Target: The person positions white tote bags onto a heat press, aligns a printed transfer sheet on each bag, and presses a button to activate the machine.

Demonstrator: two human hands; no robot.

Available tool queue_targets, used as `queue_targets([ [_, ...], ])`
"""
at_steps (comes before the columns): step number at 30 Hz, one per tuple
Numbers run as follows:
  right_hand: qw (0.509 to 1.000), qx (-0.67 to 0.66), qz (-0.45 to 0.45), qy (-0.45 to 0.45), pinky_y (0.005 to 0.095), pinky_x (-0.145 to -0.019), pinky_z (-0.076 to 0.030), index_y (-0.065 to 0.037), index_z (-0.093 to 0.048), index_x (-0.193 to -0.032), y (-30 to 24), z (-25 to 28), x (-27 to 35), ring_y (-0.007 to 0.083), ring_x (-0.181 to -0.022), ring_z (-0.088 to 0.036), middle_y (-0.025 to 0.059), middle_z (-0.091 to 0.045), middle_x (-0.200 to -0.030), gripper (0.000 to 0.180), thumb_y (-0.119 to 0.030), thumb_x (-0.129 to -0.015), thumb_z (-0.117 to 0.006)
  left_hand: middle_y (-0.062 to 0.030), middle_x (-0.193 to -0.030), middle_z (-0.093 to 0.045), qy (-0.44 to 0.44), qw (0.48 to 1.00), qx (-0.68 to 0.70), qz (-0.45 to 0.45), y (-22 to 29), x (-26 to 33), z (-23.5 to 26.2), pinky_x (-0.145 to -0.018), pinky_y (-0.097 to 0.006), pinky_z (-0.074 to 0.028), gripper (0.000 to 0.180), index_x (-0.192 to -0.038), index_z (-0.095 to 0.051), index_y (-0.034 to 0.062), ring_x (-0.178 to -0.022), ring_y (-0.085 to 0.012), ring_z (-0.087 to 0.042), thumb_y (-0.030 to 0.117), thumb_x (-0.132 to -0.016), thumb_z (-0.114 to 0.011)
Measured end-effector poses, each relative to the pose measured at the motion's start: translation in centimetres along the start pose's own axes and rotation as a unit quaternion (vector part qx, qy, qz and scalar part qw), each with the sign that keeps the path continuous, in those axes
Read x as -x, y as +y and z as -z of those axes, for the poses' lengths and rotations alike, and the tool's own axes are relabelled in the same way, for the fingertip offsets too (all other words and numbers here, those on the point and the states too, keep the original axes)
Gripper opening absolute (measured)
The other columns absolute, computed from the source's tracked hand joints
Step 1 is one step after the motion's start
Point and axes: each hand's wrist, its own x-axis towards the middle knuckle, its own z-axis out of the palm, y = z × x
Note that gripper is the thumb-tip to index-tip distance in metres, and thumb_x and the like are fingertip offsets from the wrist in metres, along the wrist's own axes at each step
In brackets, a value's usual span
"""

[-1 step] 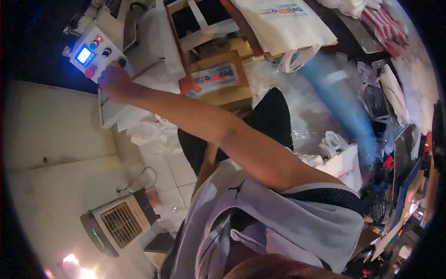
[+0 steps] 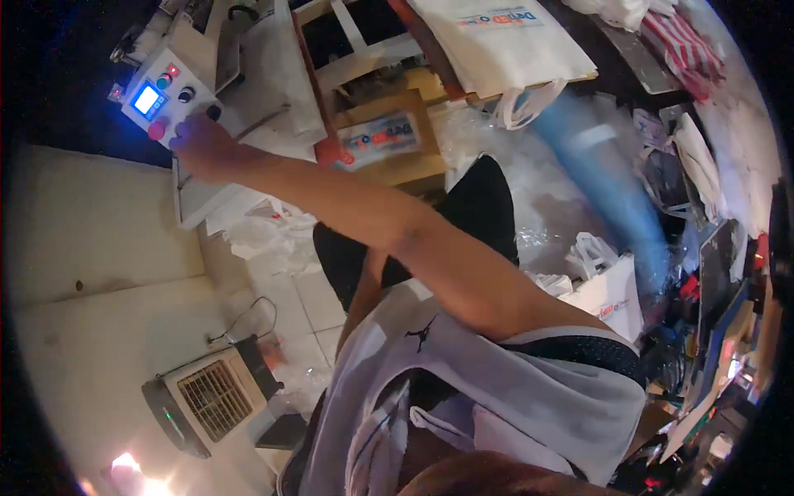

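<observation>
My right hand [image 2: 203, 147] reaches across to the far left, its fingers curled at the lower edge of a white control box [image 2: 175, 97]. What the fingertips press or hold there is hidden. On the box are a lit blue-white display [image 2: 149, 101], a red push button [image 2: 157, 130] and black knobs, one knob [image 2: 213, 112] right beside my fingers. My left forearm [image 2: 362, 298] passes under the right arm, and the left hand is hidden from sight.
A wooden frame [image 2: 327, 124] holds a board with a printed white bag [image 2: 376, 140]. White bags [image 2: 504, 50] are stacked at the back, with a blurred blue shape [image 2: 604, 174] to their right. A box-shaped fan unit [image 2: 217, 395] stands lower left. Clutter lines the right side.
My right hand has shifted slightly at the control box's lower edge. The whole view has moved a little; everything else looks the same.
</observation>
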Motion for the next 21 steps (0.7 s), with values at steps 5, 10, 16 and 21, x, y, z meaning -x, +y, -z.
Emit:
queue_targets([
  [5, 0.984, -0.155, -0.056, -0.060, 0.0426, -0.083, -0.052, -0.011, -0.069, -0.100, 6.3, 13.2, 3.0, 0.0303, -0.091, -0.063, 0.0105, -0.065, -0.088, 0.020, -0.023, -0.085, -0.064, -0.0112, -0.103, -0.068, 0.178, 0.964, 0.052, -0.192, 10.5, -9.0, 2.2, -0.089, -0.038, -0.047, 0.030, -0.118, -0.064, 0.0052, -0.099, -0.0279, -0.062, 0.020, -0.091, -0.061],
  [10, 0.981, 0.038, -0.190, -0.031, 0.0369, -0.077, -0.055, -0.008, -0.072, -0.100, 24.9, 28.5, 6.7, 0.0251, -0.085, -0.072, 0.0104, -0.072, -0.094, 0.028, -0.030, -0.083, -0.069, -0.0139, -0.115, -0.066, 0.199, 0.937, 0.146, -0.246, 22.8, -20.9, 7.4, -0.098, -0.040, -0.045, 0.043, -0.122, -0.063, 0.0072, -0.113, -0.0334, -0.058, 0.022, -0.083, -0.072],
  [16, 0.916, 0.279, -0.041, -0.284, 0.0421, -0.075, -0.057, -0.011, -0.075, -0.086, 40.9, 35.6, 9.8, 0.0269, -0.088, -0.071, 0.0080, -0.073, -0.095, 0.026, -0.035, -0.086, -0.066, -0.0127, -0.108, -0.069, 0.289, 0.873, -0.096, -0.382, 24.8, -32.4, 5.8, -0.093, -0.045, -0.050, 0.054, -0.108, -0.070, 0.0055, -0.113, -0.0325, -0.059, 0.041, -0.071, -0.083],
  [21, 0.824, 0.404, -0.151, -0.368, 0.0423, -0.078, -0.056, -0.007, -0.074, -0.082, 39.7, 28.6, 11.4, 0.0336, -0.086, -0.070, 0.0135, -0.072, -0.090, 0.045, -0.051, -0.082, -0.067, -0.0117, -0.106, -0.070, 0.169, 0.935, -0.190, -0.246, 21.1, -32.6, 5.9, -0.091, -0.048, -0.051, 0.060, -0.103, -0.073, 0.0055, -0.114, -0.0333, -0.059, 0.047, -0.062, -0.088],
])
